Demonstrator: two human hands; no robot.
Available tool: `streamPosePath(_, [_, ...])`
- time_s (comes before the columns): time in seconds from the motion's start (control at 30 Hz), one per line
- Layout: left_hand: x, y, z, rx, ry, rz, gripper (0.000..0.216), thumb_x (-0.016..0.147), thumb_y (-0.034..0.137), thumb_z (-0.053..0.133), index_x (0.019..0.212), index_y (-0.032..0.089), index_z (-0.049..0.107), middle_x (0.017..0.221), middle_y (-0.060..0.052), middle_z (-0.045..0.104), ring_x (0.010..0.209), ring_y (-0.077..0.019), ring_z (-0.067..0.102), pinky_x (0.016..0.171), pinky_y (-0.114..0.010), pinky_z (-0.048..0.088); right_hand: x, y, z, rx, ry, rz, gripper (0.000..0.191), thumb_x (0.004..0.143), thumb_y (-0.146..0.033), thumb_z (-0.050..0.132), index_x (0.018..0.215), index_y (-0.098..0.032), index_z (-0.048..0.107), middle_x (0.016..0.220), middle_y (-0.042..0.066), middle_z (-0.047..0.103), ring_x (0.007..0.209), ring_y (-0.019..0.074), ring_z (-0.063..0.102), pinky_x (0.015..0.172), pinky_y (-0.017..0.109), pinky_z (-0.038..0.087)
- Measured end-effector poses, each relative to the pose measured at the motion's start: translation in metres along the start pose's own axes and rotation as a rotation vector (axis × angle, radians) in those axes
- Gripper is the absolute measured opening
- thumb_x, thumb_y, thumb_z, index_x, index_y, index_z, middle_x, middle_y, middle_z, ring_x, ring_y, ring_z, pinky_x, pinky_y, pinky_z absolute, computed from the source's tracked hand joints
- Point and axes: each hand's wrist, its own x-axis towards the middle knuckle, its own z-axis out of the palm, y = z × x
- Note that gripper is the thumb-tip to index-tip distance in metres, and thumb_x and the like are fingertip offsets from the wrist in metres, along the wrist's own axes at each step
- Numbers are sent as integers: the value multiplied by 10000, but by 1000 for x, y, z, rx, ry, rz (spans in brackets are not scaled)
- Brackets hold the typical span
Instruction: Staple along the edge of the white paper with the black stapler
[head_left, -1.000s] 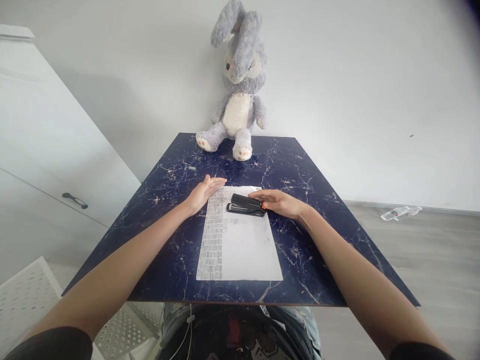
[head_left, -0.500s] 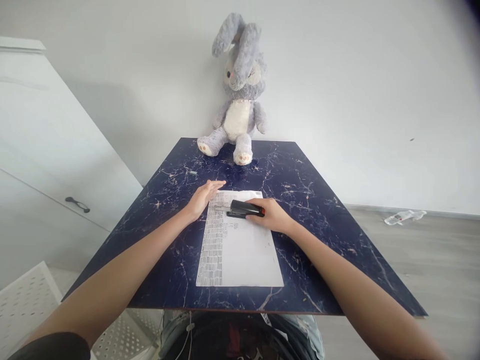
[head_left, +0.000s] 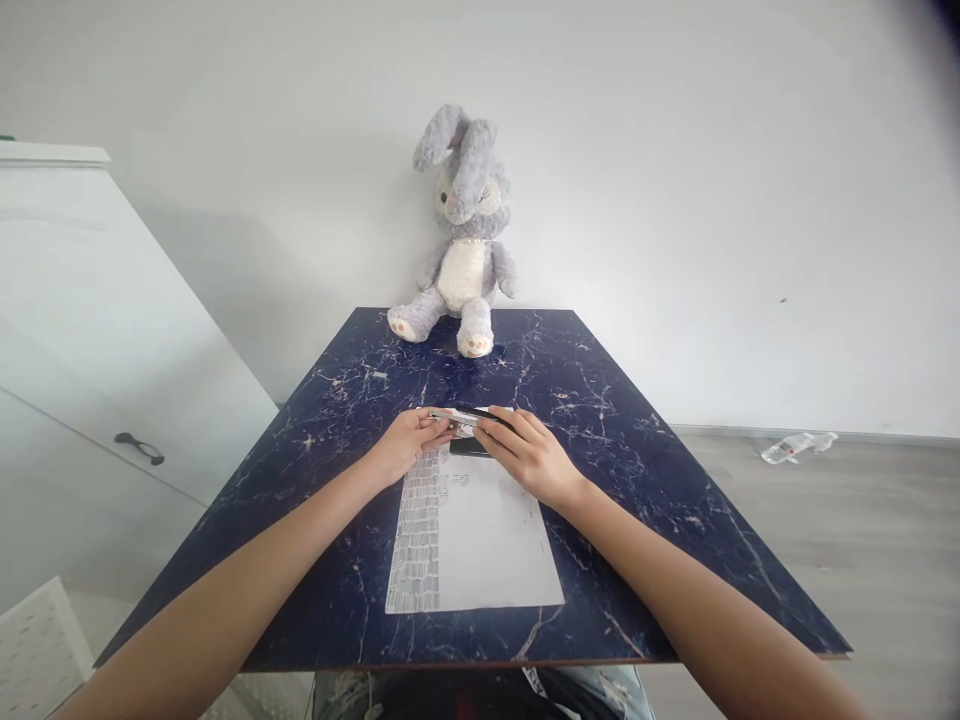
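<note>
A black stapler (head_left: 469, 449) is over the upper part of a white printed sheet of paper (head_left: 495, 540). Its black top and silver metal strip (head_left: 452, 417) stand apart from the base. My left hand (head_left: 407, 443) is closed, thumb and fingers pinching the left end of the silver strip. From the right, my right hand (head_left: 536, 458) grips the stapler, fingers bent over its top and thumb side hidden. Dense print runs down the sheet's left side. My fingers cover much of the stapler's middle.
The paper lies on a dark blue marble-patterned table (head_left: 615, 420). A grey plush rabbit (head_left: 465, 230) sits at its far edge against the wall. A small pale green piece (head_left: 380, 375) lies left of centre. White cabinet (head_left: 90, 330) at left; clear plastic packaging (head_left: 799, 446) on the floor at right.
My left hand has gone from lying flat beside the paper to pinching the stapler's silver strip. My right hand has shifted its hold, and the stapler's parts are now spread. The view has tilted up.
</note>
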Motion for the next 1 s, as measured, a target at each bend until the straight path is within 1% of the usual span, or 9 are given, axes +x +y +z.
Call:
streamPosePath(0.13, [2, 5, -8, 139, 167, 77, 308, 835, 357, 846, 1009, 126, 739, 1044, -140, 794, 893, -214, 772, 864, -332, 628, 2, 0, 7, 233, 134, 371, 350, 952, -31, 572, 1243, -178, 698, 1240, 133, 702, 1199, 299, 634, 965, 462, 545])
streamPosePath(0.27, [-5, 16, -12, 404, 398, 443, 299, 909, 455, 744, 967, 163, 709, 941, -92, 792, 637, -169, 724, 588, -278, 598, 3, 3, 13, 567, 35, 762, 172, 785, -167, 839, 933, -188, 754, 930, 45, 682, 792, 198, 654, 692, 329, 526])
streamPosePath(0.33, [-12, 20, -11, 559, 429, 609, 259, 945, 436, 704, 975, 180, 716, 884, -64, 783, 587, -148, 694, 551, -261, 569, 2, 2, 17, 684, -100, 768, 189, 733, -183, 884, 874, -195, 760, 855, 10, 660, 741, 174, 631, 662, 301, 484])
streamPosePath(0.43, [-23, 23, -5, 863, 388, 910, 132, 947, 343, 721, 980, 220, 757, 983, -55, 787, 734, -157, 735, 667, -270, 594, 1, -1, 22, 757, -207, 720, 181, 733, -209, 894, 862, -195, 768, 851, 9, 663, 737, 169, 627, 680, 299, 477])
streamPosePath(0.57, [-32, 11, 4, 1118, 239, 1222, 91, 877, 258, 800, 965, 273, 784, 1037, -23, 759, 748, -134, 704, 705, -262, 587, 7, -3, 16, 796, -41, 587, 489, 731, -434, 927, 1132, -214, 755, 1088, 87, 719, 1014, 265, 664, 905, 402, 525])
streamPosePath(0.63, [-34, 1, 7, 1139, 163, 1234, 167, 854, 252, 823, 1010, 284, 773, 927, -8, 741, 694, -134, 672, 664, -263, 570, 11, -5, 8, 911, 86, 541, 524, 820, -505, 848, 1241, -222, 715, 1168, 105, 724, 1083, 265, 663, 971, 427, 524])
streamPosePath(0.73, [-34, -11, 10, 1115, 62, 1202, 235, 834, 257, 845, 1044, 279, 741, 860, -7, 720, 678, -151, 651, 659, -287, 555, 15, -9, -2, 1157, 105, 533, 329, 955, -465, 715, 1168, -218, 752, 1044, 85, 761, 920, 211, 704, 862, 374, 576])
streamPosePath(0.83, [-34, -11, 13, 1066, 67, 1196, 214, 831, 271, 850, 1013, 282, 738, 807, 5, 671, 644, -143, 609, 627, -292, 525, 15, -10, -2, 1285, 82, 527, 245, 935, -438, 744, 1013, -213, 803, 983, 85, 773, 923, 216, 713, 844, 367, 593])
streamPosePath(1.0, [-32, 4, 15, 1058, 138, 1165, 129, 822, 300, 861, 933, 312, 796, 783, 5, 576, 629, -125, 534, 575, -282, 453, 10, -7, 8, 1431, 130, 618, 255, 854, -381, 829, 1035, -204, 801, 1035, 88, 770, 935, 218, 733, 863, 376, 623])
